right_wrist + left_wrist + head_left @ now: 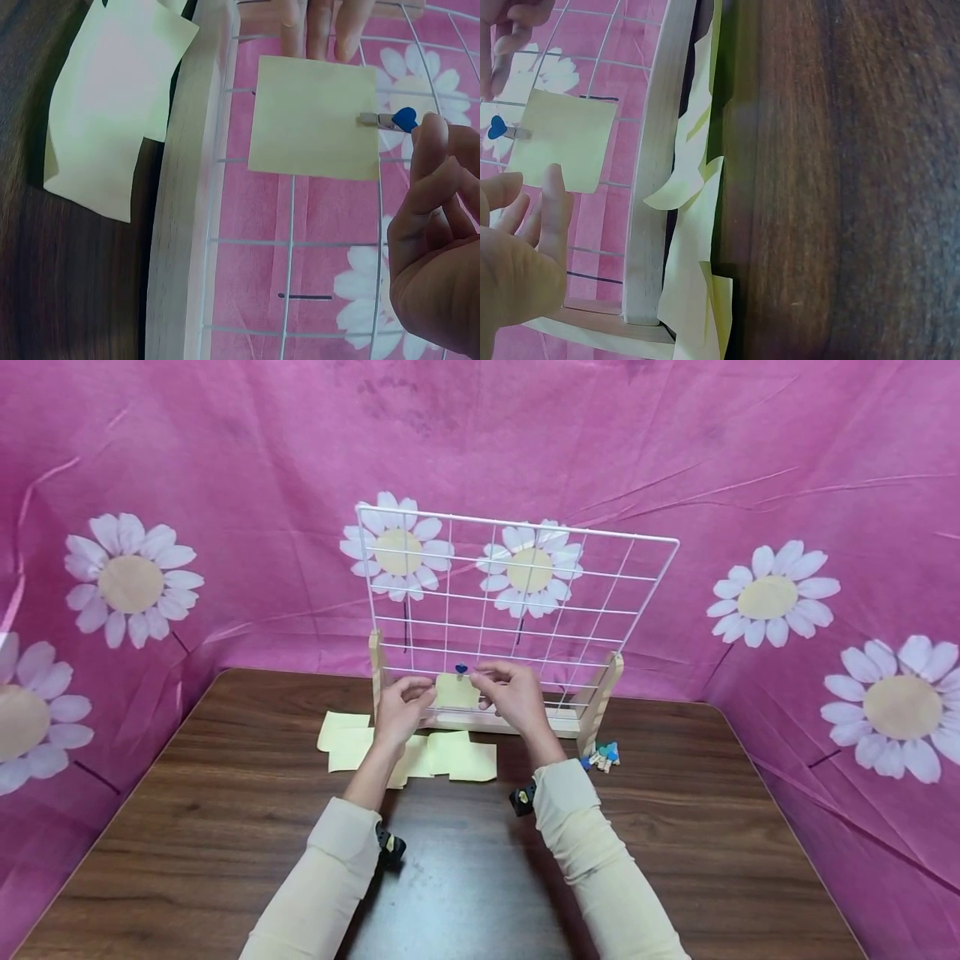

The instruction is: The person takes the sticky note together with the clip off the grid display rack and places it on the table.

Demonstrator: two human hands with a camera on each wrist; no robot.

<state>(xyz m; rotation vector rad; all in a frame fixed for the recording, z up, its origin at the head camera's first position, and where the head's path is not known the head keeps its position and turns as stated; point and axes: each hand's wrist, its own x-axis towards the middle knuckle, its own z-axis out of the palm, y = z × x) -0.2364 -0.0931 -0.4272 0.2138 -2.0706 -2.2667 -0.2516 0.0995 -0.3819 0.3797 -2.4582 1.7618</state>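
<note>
A yellow sticky note [456, 692] hangs on the white wire grid [517, 597], held at its top edge by a small wooden clip with a blue heart [405, 119]. Beside the note, my left hand [403, 710] has its fingers loosely extended, the fingertips at the note's left edge; whether they touch it I cannot tell. My right hand [513, 695] is just right of the clip, fingers bent. In the left wrist view its fingertips stand apart from the blue heart, with nothing seen between them.
Several yellow sticky notes [472, 762] lie overlapping on the brown table [675, 843] before the grid's wooden base [176, 247]. Beside the right wooden support [602, 706] sits a small pile of colored clips [604, 757]. A pink flowered cloth [262, 527] surrounds the table.
</note>
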